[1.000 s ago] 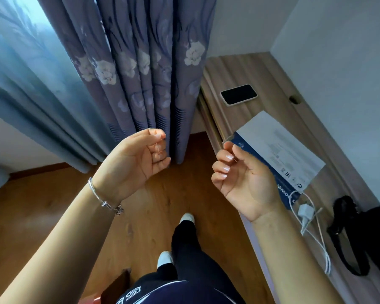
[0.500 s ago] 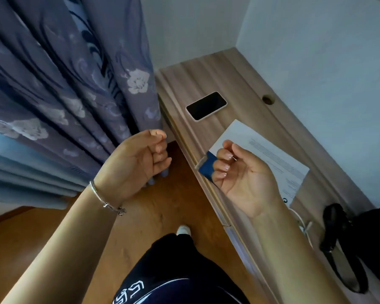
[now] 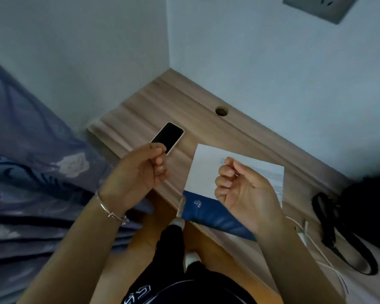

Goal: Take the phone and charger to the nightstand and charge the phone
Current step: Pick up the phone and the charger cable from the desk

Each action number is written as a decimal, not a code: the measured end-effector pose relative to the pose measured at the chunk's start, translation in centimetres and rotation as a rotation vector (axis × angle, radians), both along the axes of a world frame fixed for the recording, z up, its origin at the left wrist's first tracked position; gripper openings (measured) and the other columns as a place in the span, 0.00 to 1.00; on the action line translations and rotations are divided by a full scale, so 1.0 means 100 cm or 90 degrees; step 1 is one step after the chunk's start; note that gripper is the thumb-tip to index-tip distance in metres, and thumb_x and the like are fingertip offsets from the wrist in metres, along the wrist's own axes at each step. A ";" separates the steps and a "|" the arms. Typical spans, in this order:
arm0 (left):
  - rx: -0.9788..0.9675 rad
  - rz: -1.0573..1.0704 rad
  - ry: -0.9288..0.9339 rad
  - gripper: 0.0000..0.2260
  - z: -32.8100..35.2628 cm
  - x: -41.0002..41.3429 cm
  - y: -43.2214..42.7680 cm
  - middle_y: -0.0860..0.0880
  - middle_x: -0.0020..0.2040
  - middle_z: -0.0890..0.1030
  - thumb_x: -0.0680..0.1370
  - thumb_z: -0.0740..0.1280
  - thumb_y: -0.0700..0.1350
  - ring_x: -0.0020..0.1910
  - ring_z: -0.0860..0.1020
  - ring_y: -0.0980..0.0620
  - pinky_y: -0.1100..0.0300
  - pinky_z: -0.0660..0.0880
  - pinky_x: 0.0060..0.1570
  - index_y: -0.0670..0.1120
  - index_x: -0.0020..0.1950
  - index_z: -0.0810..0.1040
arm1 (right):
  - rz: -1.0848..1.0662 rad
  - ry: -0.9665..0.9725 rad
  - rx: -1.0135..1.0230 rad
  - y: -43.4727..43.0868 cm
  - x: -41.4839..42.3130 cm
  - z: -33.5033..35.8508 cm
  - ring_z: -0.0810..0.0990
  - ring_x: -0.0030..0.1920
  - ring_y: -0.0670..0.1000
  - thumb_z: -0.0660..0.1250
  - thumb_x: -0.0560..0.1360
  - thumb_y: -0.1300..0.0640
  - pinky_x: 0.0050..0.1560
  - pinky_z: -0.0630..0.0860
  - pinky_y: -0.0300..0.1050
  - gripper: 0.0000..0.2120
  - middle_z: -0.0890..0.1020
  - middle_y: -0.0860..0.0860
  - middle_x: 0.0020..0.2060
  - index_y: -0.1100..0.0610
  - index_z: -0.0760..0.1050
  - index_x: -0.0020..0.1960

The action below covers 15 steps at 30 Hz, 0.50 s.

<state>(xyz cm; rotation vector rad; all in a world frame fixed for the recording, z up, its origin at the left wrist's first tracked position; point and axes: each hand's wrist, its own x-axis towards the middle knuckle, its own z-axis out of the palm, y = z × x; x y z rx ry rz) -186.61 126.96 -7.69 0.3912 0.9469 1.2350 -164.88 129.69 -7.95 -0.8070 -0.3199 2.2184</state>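
A long pale wood-grain desk top (image 3: pixel 206 119) runs under both hands into the corner of the white walls. Left of the left hand hangs a grey-purple curtain with pale flower print (image 3: pixel 42 172). Beneath the right hand lies a white printed sheet with a dark blue band (image 3: pixel 208 172); its lines of print are too small to read, and the blue band carries a small white logo whose letters cannot be made out. To the right of the right hand sits a black bag with a looped strap (image 3: pixel 338 229).

The left hand (image 3: pixel 138 176), a silver bangle (image 3: pixel 110 212) on its wrist, hovers loosely curled and holds nothing. Just beyond its fingertips, flat on the desk, lies the black-screened phone with a white rim (image 3: pixel 168 137); whether they touch cannot be told. The right hand (image 3: pixel 246 191) is likewise half-curled and empty. Just right of its wrist, the white charger plug with its white cable (image 3: pixel 303 235) rests on the desk. A round cable hole (image 3: pixel 221 111) sits beyond the phone.
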 end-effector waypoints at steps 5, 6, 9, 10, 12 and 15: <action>-0.016 -0.050 0.002 0.04 0.002 -0.025 0.048 0.52 0.27 0.72 0.70 0.62 0.41 0.26 0.70 0.57 0.63 0.77 0.34 0.46 0.38 0.76 | -0.085 -0.023 -0.016 0.029 -0.035 0.003 0.70 0.28 0.44 0.63 0.71 0.56 0.30 0.69 0.35 0.04 0.71 0.48 0.31 0.56 0.76 0.41; -0.019 -0.054 -0.003 0.03 0.002 -0.030 0.056 0.52 0.27 0.72 0.70 0.62 0.41 0.26 0.70 0.57 0.63 0.77 0.34 0.45 0.39 0.75 | -0.088 -0.025 -0.013 0.035 -0.042 0.004 0.70 0.28 0.44 0.63 0.71 0.56 0.30 0.70 0.35 0.04 0.72 0.48 0.31 0.55 0.76 0.40; -0.039 -0.067 -0.014 0.04 0.000 -0.043 0.077 0.53 0.27 0.71 0.72 0.62 0.42 0.26 0.70 0.58 0.64 0.76 0.33 0.46 0.38 0.75 | -0.081 -0.025 0.016 0.049 -0.062 0.006 0.70 0.29 0.44 0.62 0.73 0.57 0.31 0.69 0.35 0.05 0.72 0.47 0.30 0.55 0.75 0.41; -0.046 -0.074 -0.016 0.06 -0.002 -0.046 0.083 0.53 0.27 0.71 0.74 0.61 0.41 0.26 0.70 0.58 0.64 0.76 0.34 0.46 0.38 0.74 | -0.082 -0.027 0.025 0.053 -0.066 0.006 0.70 0.30 0.44 0.61 0.73 0.57 0.31 0.69 0.35 0.05 0.72 0.47 0.30 0.55 0.75 0.41; -0.060 -0.084 -0.024 0.09 -0.007 -0.050 0.094 0.53 0.27 0.71 0.77 0.58 0.40 0.26 0.70 0.57 0.64 0.76 0.34 0.46 0.39 0.74 | -0.094 -0.031 0.032 0.059 -0.071 0.004 0.70 0.30 0.45 0.61 0.74 0.57 0.31 0.69 0.35 0.05 0.72 0.48 0.30 0.55 0.75 0.41; -0.089 -0.101 -0.034 0.11 -0.015 -0.052 0.104 0.53 0.27 0.71 0.78 0.58 0.40 0.26 0.70 0.57 0.63 0.75 0.34 0.46 0.37 0.75 | -0.120 -0.044 0.015 0.062 -0.074 -0.001 0.69 0.30 0.45 0.61 0.73 0.57 0.31 0.69 0.35 0.06 0.72 0.48 0.30 0.55 0.76 0.41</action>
